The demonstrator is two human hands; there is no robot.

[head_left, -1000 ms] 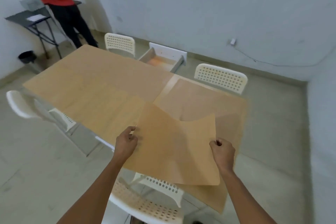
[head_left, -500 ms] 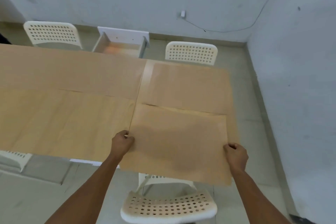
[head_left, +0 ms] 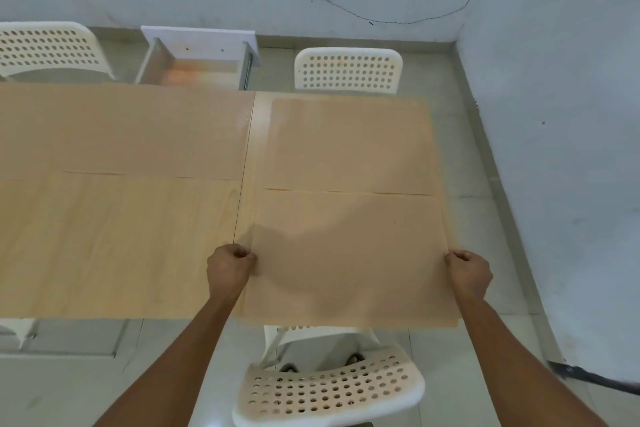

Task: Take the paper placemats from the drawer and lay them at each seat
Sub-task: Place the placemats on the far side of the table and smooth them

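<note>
White perforated plastic forms the nearest chair, tucked under the table's near edge between the person's forearms. Just above it, the left hand and right hand each pinch a side edge of a tan paper placemat; it lies flat on the table's right end, long axis running left to right, its near edge slightly overhanging. A second placemat lies touching beyond it. Farther off stand two more chairs and the open drawer between them, against the wall.
</note>
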